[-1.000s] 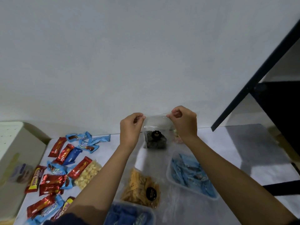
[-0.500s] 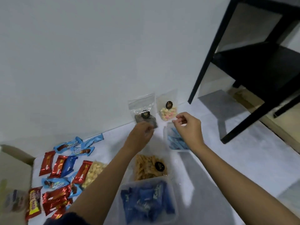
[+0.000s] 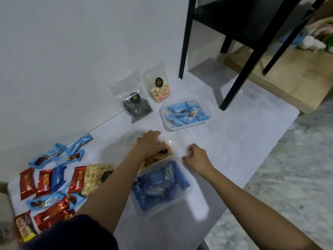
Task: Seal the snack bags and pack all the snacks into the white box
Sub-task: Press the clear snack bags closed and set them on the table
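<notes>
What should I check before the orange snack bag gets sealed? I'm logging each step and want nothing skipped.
1. Left hand on the orange snack bag: ok.
2. Right hand gripping the bag: cannot tell; it sits beside the clear edge.
3. Bag's seal closed: cannot tell, blurred.
4. Dark cookie bag upright against the wall: ok.
5. Pastel snack bag upright beside it: ok.
6. White box within reach: cannot tell, not clearly in view.
</notes>
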`<state>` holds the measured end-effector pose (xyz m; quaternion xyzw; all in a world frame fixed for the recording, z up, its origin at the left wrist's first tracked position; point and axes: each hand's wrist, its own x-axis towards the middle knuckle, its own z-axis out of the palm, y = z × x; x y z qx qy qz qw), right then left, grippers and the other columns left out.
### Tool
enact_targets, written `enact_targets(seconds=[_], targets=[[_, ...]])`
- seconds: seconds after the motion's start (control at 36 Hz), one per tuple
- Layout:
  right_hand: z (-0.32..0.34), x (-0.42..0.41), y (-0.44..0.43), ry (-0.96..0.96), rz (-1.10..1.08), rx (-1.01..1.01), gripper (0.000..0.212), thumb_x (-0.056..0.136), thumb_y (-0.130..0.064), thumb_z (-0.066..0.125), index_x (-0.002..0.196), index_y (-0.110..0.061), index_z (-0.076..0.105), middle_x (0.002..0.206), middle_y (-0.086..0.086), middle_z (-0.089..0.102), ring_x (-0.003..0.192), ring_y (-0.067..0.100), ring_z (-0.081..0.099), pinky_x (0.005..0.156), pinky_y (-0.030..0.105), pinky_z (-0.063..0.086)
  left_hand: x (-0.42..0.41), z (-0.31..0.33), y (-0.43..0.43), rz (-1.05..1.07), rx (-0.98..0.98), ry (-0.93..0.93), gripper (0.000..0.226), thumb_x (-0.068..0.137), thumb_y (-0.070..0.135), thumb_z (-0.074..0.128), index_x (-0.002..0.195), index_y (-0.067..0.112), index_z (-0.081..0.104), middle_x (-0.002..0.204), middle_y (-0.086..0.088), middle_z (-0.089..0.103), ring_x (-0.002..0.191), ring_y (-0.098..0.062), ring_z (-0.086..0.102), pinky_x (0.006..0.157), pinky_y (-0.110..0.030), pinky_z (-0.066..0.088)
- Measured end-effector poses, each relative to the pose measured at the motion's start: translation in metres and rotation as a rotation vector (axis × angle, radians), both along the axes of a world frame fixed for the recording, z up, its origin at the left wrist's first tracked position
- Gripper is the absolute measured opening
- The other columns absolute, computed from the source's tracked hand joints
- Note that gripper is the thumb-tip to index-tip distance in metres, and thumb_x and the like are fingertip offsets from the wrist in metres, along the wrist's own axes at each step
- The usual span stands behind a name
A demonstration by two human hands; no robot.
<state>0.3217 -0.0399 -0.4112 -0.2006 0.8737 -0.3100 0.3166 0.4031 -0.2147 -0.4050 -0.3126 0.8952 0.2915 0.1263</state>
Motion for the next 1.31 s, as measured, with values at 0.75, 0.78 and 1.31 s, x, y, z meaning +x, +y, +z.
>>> enact_targets(seconds=[0.75, 0.78, 1.31], targets=[[0.094, -0.001, -0.086, 0.206, 0.318, -0.493, 0.006, 0.079, -0.014, 0.072, 0.085, -0.012, 0.072, 0.077, 0.004, 0.068, 0.067, 0.005, 0.055, 0.062, 0.005, 0.041, 0.056, 0.057, -0.025, 0.709, 0.400, 0.765, 0.022, 0.086, 0.016, 0.061, 0.104, 0.024, 0.053, 0.067, 0.005, 0.052, 0.068, -0.010, 0.052, 0.077, -0.028, 0.042], [0.098, -0.004, -0.090, 0.196, 0.314, -0.518, 0.007, 0.078, -0.013, 0.073, 0.085, -0.011, 0.072, 0.073, 0.002, 0.066, 0.064, 0.001, 0.053, 0.061, 0.004, 0.041, 0.060, 0.061, -0.025, 0.743, 0.403, 0.841, 0.019, 0.087, 0.015, 0.060, 0.103, 0.023, 0.055, 0.067, 0.005, 0.052, 0.068, -0.009, 0.051, 0.077, -0.027, 0.042], [0.108, -0.065, -0.130, 0.053, 0.456, -0.593, 0.016, 0.078, -0.001, 0.071, 0.094, -0.003, 0.073, 0.082, 0.002, 0.070, 0.062, -0.011, 0.059, 0.071, 0.010, 0.049, 0.054, 0.092, -0.001, 0.945, 0.201, 1.131, 0.014, 0.087, 0.015, 0.062, 0.099, 0.014, 0.069, 0.097, -0.005, 0.072, 0.097, -0.016, 0.067, 0.089, -0.026, 0.053]])
